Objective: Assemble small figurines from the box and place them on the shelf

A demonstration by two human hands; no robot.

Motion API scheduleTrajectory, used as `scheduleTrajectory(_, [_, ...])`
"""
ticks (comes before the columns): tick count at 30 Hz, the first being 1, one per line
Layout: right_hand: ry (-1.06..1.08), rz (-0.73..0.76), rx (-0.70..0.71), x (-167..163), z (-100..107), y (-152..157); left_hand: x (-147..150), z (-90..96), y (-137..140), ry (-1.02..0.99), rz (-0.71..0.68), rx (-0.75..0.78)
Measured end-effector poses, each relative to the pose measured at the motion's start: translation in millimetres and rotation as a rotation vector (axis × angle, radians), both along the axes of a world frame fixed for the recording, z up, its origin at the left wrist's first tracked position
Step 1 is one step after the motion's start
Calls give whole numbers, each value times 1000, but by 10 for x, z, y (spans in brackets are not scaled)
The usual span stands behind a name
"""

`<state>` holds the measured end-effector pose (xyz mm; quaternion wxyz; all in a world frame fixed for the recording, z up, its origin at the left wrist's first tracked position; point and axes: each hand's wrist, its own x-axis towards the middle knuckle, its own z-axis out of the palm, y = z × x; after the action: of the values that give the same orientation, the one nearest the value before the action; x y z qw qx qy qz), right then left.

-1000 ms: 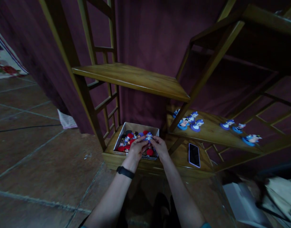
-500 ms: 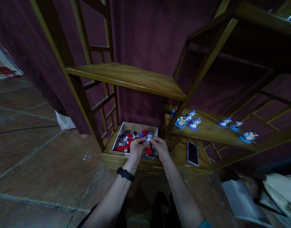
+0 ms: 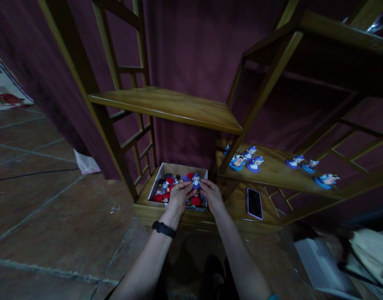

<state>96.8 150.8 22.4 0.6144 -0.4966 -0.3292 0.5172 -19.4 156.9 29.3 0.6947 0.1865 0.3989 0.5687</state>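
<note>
Over a cardboard box [image 3: 160,171] my two hands hold one small purple-and-white figurine [image 3: 196,181] upright between the fingertips. My left hand [image 3: 179,195], with a black band on its wrist, pinches it from the left. From the right side, my right hand [image 3: 212,194] grips its edge. Inside the box lies a jumble of small figurines and bases in red, purple and black. The box stands on the low wooden shelf [image 3: 144,189]. Fingers hide part of the held figurine's base.
On the shelf to the right [image 3: 272,170] stand several similar figurines on round bases. A phone [image 3: 254,203] lies on the lower board. The shelf board [image 3: 166,106] overhangs behind the box. A grey box [image 3: 325,266] and a pale bag [image 3: 371,254] sit at lower right.
The figurine stands slightly more upright between my fingers, its face and base now showing more. Both hands remain over the box; the view has shifted slightly.
</note>
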Motion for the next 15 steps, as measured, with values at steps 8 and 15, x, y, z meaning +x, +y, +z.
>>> scheduleTrajectory(8, [-72,-31,-40,11,-37,6,-8,-5,8,-7,-5,-30])
scheduleTrajectory(15, [-7,-4,-15,-11,-3,-23,-19,17,8,8,-57,-45])
